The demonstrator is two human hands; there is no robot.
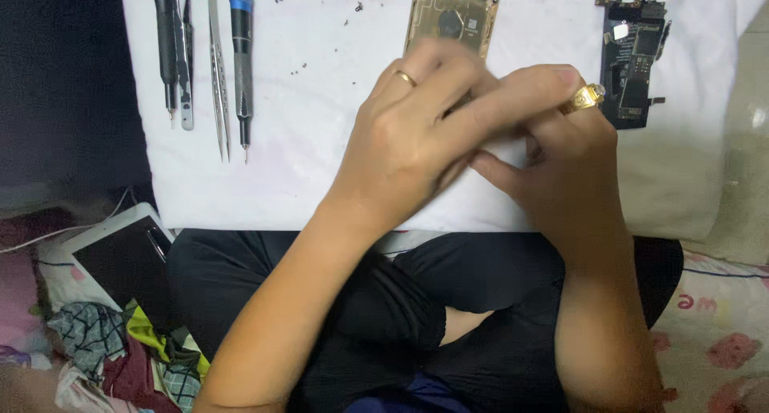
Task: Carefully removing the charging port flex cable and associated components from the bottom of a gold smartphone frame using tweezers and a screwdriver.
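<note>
We look down on our two hands meeting at the centre of the frame, above a white cloth (320, 165). Our left hand (408, 141), a thin ring on one finger, crosses over from the lower left with fingers curled and pressed close together. Our right hand (561, 153), wearing a chunky gold ring, meets it from the lower right, its fingers tucked beneath the left; we cannot tell what, if anything, they pinch. A gold phone shell (452, 12) lies at the upper centre, its lower end hidden behind the left hand's fingers. A dark circuit board (633, 56) sits at the upper right, just beside the right hand's ring. In the upper left lie tweezers (218, 76) and a blue-capped screwdriver (243, 68), well apart from both hands.
</note>
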